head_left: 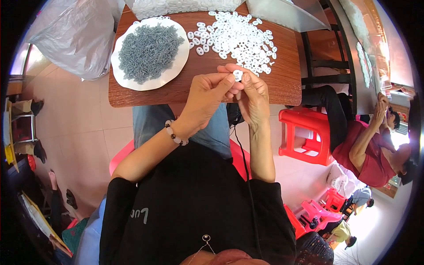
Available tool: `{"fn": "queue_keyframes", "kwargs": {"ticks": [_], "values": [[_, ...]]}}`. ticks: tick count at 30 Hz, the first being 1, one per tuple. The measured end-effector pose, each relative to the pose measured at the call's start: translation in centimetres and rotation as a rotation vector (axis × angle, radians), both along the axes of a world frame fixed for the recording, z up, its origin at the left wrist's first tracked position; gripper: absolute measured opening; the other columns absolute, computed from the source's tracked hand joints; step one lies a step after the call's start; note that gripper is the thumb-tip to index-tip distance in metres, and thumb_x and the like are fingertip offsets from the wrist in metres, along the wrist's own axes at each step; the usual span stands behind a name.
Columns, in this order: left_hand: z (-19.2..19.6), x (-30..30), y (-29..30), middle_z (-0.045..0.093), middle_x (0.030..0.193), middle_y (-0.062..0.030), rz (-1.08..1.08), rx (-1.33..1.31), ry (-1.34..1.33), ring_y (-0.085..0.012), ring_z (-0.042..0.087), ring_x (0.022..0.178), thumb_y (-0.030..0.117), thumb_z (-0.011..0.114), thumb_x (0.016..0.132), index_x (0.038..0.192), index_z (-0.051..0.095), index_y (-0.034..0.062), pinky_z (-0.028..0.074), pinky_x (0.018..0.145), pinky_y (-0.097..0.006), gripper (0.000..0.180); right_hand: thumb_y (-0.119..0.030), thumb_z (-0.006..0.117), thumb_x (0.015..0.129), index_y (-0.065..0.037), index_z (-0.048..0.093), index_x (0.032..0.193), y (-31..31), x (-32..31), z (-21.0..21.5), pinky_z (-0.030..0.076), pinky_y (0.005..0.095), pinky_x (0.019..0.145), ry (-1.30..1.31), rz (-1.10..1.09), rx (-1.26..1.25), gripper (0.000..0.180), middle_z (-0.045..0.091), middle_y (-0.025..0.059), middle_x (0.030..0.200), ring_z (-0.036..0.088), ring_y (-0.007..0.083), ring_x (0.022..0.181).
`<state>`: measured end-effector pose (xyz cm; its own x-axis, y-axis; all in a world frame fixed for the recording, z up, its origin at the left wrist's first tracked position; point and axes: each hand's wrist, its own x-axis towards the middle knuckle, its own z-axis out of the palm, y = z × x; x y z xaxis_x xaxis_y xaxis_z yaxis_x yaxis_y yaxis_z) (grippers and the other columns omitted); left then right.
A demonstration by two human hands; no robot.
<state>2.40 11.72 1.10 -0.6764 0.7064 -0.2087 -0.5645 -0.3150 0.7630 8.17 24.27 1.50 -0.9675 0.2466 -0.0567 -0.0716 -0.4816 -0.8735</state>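
Forearms raised, L hand (207, 95) + R hand (252, 95) pinch white ring (238, 75).

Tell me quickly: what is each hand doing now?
Left hand: closed, fingertips pinching the small white plastic piece.
Right hand: closed, pinching the same white piece from the other side.

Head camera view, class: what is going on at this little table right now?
A seated person holds one small white plastic ring between the fingertips of both hands, left hand and right hand, over the wooden table. A loose pile of white rings lies ahead; a white plate heaped with grey pieces sits left.
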Motion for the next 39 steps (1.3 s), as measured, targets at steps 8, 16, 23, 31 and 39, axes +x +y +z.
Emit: {"fn": "queue_keyframes", "kwargs": {"ticks": [8,16,23,31,39], "values": [[0.3,0.1,-0.1,0.063,0.074,-0.0016,0.063,-0.038,0.041,-0.0048,0.055,0.066,0.019,0.059,0.093,0.092,0.069,-0.0025,0.051,0.063,-0.022,0.024,-0.027,0.047,0.098,0.008,0.056,0.117,-0.2,-0.3,-0.3,0.051,0.0269,0.074,-0.035,-0.008,0.000,0.041,0.060,0.0259,0.114,0.063,0.0188,0.090],[-0.2,0.5,0.0,0.067,0.079,-0.0038,0.142,-0.069,0.157,-0.0046,0.057,0.069,0.013,0.058,0.092,0.094,0.068,-0.0037,0.050,0.063,-0.020,0.020,-0.026,0.046,0.098,0.008,0.056,0.116,-0.4,-0.4,-0.5,0.052,0.0287,0.077,-0.030,0.021,-0.016,0.039,0.060,0.0261,0.114,0.063,0.0200,0.092],[-0.7,0.8,0.0,0.068,0.080,-0.0061,0.206,-0.203,0.335,-0.0060,0.061,0.069,0.010,0.057,0.093,0.099,0.067,-0.0053,0.052,0.066,-0.020,0.019,-0.026,0.047,0.098,0.008,0.056,0.116,-1.0,-0.4,-0.3,0.052,0.0318,0.081,-0.032,-0.005,0.021,0.039,0.060,0.0256,0.113,0.063,0.0211,0.093],[-1.1,0.6,-0.5,0.068,0.079,-0.0073,0.159,-0.307,0.371,-0.0077,0.063,0.071,0.010,0.058,0.092,0.097,0.067,-0.0059,0.054,0.068,-0.021,0.019,-0.024,0.045,0.099,0.007,0.057,0.114,-1.5,-0.2,0.0,0.053,0.0300,0.082,-0.033,-0.007,0.071,0.037,0.062,0.0218,0.111,0.063,0.0202,0.095],[-0.3,0.5,-1.2,0.067,0.074,-0.0057,0.143,-0.289,0.311,-0.0072,0.061,0.070,0.012,0.060,0.091,0.094,0.069,-0.0045,0.052,0.067,-0.021,0.019,-0.023,0.047,0.098,0.007,0.057,0.114,-1.7,0.1,-0.6,0.053,0.0304,0.078,-0.035,-0.006,0.067,0.036,0.063,0.0197,0.110,0.062,0.0184,0.091]]}}
